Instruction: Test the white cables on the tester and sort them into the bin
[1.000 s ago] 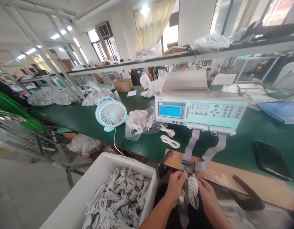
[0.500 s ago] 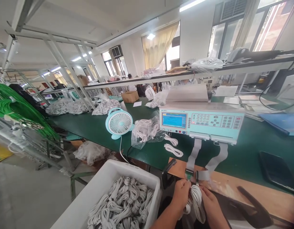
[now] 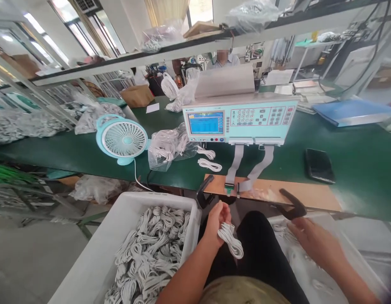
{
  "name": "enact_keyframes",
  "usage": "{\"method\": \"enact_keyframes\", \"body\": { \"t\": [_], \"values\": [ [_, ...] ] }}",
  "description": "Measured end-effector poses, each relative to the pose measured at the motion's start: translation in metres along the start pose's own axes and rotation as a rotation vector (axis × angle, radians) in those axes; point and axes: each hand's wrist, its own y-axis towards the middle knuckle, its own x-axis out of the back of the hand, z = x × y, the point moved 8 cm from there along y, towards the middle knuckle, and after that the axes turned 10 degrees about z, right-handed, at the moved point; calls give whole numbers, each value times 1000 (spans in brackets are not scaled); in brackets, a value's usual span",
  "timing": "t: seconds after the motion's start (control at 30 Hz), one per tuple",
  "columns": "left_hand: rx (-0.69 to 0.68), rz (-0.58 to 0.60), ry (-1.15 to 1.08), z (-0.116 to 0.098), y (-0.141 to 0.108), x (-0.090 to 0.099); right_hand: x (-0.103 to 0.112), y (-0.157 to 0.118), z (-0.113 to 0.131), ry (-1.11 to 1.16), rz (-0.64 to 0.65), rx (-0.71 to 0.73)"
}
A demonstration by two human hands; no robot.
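Note:
My left hand (image 3: 218, 223) is closed on a bundled white cable (image 3: 231, 242), whose coil hangs from the palm above my lap. To the right, my right hand (image 3: 318, 242) reaches over a translucent bin (image 3: 336, 223) with white cables (image 3: 284, 232) in it. Its fingers are stretched out, and I see nothing held in them. Two grey ribbon cables (image 3: 235, 164) run from the test instrument (image 3: 261, 120) to connectors (image 3: 229, 188) at the edge of a wooden board (image 3: 268, 192). No cable in my hands touches these connectors.
At left stands a white tub (image 3: 116, 223) heaped with bundled cables. Black clamps (image 3: 204, 192) hold the board's edge. On the green table are a blue fan (image 3: 127, 139), bagged cables (image 3: 166, 145), two loose cable bundles (image 3: 209, 164), a phone (image 3: 319, 165) and a blue folder (image 3: 350, 112). A person (image 3: 227, 61) sits behind.
Both hands have left the connectors. The left drew back with a cable bundle; the right swung over the bin at right. My view has tilted down and turned right.

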Motion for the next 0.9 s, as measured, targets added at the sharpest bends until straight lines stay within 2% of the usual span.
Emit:
{"method": "enact_keyframes", "body": {
  "t": [0.03, 0.07, 0.17, 0.23, 0.33, 0.43, 0.5, 0.63, 0.77, 0.83, 0.9],
  "values": [
    [8, 2, -65, 1, -1, -4, 1, -6, 1, -51, -1, 39],
    [14, 8, -104, 3, -2, -9, -8, -12, 8, -37, 54, 84],
    [17, 62, -60, 9, -5, -30, -60, -33, 57, 198, 364, 257],
    [6, 117, 40, 11, -7, -42, -82, -39, 90, 318, 390, 308],
    [-69, 110, 180, 7, -9, -44, -101, -35, 111, 462, 387, 299],
    [-160, 28, 285, -2, -12, -32, -111, -23, 114, 576, 445, 306],
    [-182, 15, 360, -6, -13, -26, -112, -12, 112, 601, 423, 309],
    [-137, 100, 608, -12, -10, -27, -112, 11, 107, 578, 300, 284],
    [-195, 125, 906, -29, -5, -26, -125, 29, 103, 646, 286, 232],
    [-173, 146, 920, -30, 1, -22, -129, 36, 99, 685, 277, 190],
    [-66, 166, 812, -21, 9, -13, -132, 41, 97, 726, 261, 152]
  ]
}}
